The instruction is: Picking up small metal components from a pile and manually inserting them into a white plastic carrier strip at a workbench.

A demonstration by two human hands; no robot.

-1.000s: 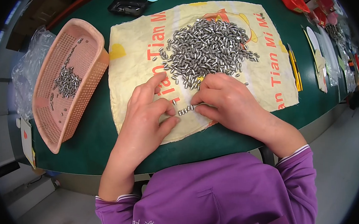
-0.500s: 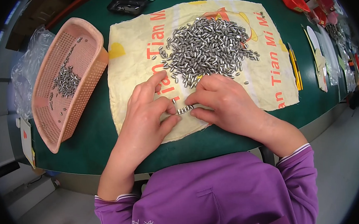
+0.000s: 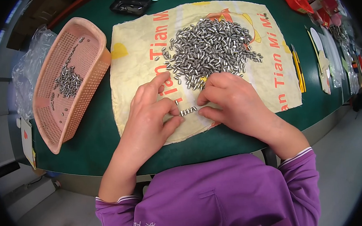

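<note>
A big green table (image 3: 94, 136) holds everything. A pale yellow cloth (image 3: 135, 65) with red letters lies flat on it. Left of the cloth is a long pink basket (image 3: 94, 73) with lots of little holes, and some small metal bits (image 3: 69, 81) lie in it. A crinkly clear plastic bag (image 3: 30, 60) is beside the basket. A big pile of shiny metal bits (image 3: 210, 48) sits on the cloth, past the hands. The right hand (image 3: 232, 99) is bent, with a small gap between its thumb and pointer finger, and no bit shows there. The left hand (image 3: 149, 109) is curled with its fingertips by a short row of metal bits (image 3: 188, 111); I can't tell if it pinches the end one. The row lies on the cloth between the two hands. One lone bit (image 3: 176, 103) is just beside the left pointer finger.
</note>
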